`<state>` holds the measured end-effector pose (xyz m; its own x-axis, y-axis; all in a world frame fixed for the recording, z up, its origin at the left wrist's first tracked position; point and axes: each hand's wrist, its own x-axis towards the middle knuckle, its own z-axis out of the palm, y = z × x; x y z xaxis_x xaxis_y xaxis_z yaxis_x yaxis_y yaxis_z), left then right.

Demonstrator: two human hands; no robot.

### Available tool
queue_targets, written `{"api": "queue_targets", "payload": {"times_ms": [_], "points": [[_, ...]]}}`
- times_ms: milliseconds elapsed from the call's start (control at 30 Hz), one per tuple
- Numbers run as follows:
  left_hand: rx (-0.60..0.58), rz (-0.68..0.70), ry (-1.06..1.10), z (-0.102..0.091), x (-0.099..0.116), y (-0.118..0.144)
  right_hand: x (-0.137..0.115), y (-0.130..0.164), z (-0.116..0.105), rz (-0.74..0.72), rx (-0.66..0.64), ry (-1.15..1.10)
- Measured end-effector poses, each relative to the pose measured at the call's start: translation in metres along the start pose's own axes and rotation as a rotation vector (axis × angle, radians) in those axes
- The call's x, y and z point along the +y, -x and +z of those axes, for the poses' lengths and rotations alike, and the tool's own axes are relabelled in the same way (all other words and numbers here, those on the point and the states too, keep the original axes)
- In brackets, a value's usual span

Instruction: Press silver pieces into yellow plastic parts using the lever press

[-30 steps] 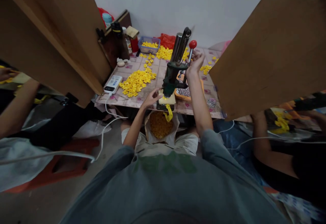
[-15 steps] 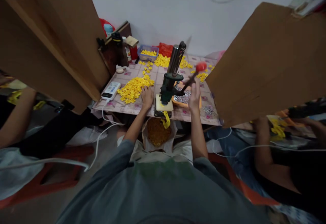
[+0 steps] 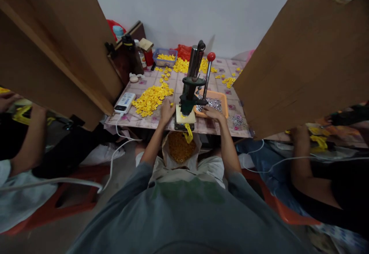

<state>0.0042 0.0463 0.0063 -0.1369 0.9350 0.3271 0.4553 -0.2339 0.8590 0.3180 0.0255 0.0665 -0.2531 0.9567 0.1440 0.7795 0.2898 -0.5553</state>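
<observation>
L hand (image 3: 167,109) by yellow pile (image 3: 151,99), R hand (image 3: 212,112) at orange tray (image 3: 223,107), press (image 3: 188,96) between; fingers' grip unclear

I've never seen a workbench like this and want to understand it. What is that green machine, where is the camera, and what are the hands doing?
The camera sits on the person's head, looking down over their grey shirt at a low tiled table. The green machine is a small hand press with a red-knobbed lever, which stands upright with no hand on it. The left hand rests at the press base, beside a pile of yellow parts. The right hand reaches into an orange tray of small silvery pieces. Whether either hand holds anything is too small to tell. A bag of yellow parts hangs below the table edge. Other people's arms show at both sides.
</observation>
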Motion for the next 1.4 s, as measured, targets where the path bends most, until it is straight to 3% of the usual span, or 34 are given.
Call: {"api": "queue_targets", "payload": {"times_ms": [100, 200, 333, 400, 633, 733, 900, 1033, 1200, 1400], "points": [[0.067, -0.133, 0.254, -0.004, -0.006, 0.014, 0.001, 0.000, -0.004, 0.047, -0.044, -0.032], [0.083, -0.183, 0.467, -0.006, -0.007, 0.029, 0.002, 0.005, -0.004, 0.084, 0.013, -0.051], [-0.065, -0.061, 0.484, -0.007, -0.002, 0.038, -0.007, 0.017, 0.002, 0.045, 0.378, -0.009], [-0.134, -0.013, 0.481, -0.007, 0.001, 0.039, -0.018, 0.025, 0.010, -0.019, 0.467, 0.007], [-0.265, -0.022, 0.437, -0.008, 0.006, 0.042, -0.067, 0.063, 0.061, -0.199, 0.315, 0.003], [-0.308, -0.007, 0.431, -0.012, 0.006, 0.044, -0.078, 0.074, 0.072, -0.246, 0.280, 0.001], [-0.403, 0.021, 0.453, -0.021, 0.014, 0.050, -0.088, 0.089, 0.067, -0.343, 0.201, -0.022], [-0.492, 0.023, 0.443, -0.029, 0.022, 0.053, -0.097, 0.093, 0.062, -0.337, 0.228, -0.059], [-0.582, 0.063, 0.393, -0.033, 0.023, 0.055, -0.106, 0.080, 0.058, -0.344, 0.202, 0.153], [-0.567, 0.042, 0.417, -0.030, 0.024, 0.054, -0.106, 0.081, 0.060, -0.405, 0.186, 0.328]]}}
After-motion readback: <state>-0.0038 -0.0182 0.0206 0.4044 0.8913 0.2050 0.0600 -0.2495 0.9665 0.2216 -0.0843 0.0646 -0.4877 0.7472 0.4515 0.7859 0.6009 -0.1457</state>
